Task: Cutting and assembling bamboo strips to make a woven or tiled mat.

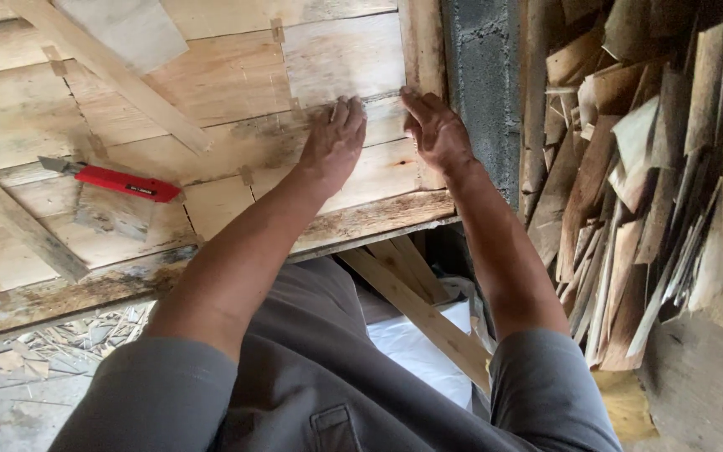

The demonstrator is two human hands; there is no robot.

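My left hand (334,141) lies flat, palm down, on a thin wood veneer sheet (340,59) spread on the wooden work table (211,259). Its fingers press at the seam between two veneer pieces. Close beside it, my right hand (435,130) rests on the veneer near the table's right edge, fingers bent against a narrow upright veneer strip (422,42). Neither hand holds a tool. Small tape patches (247,175) join the veneer pieces.
A red utility knife (119,181) lies on the table at the left. Long wooden slats (110,71) cross the veneer. A stack of veneer scraps (629,184) fills the right side beyond a concrete block wall (485,84). Shavings (60,339) litter the floor.
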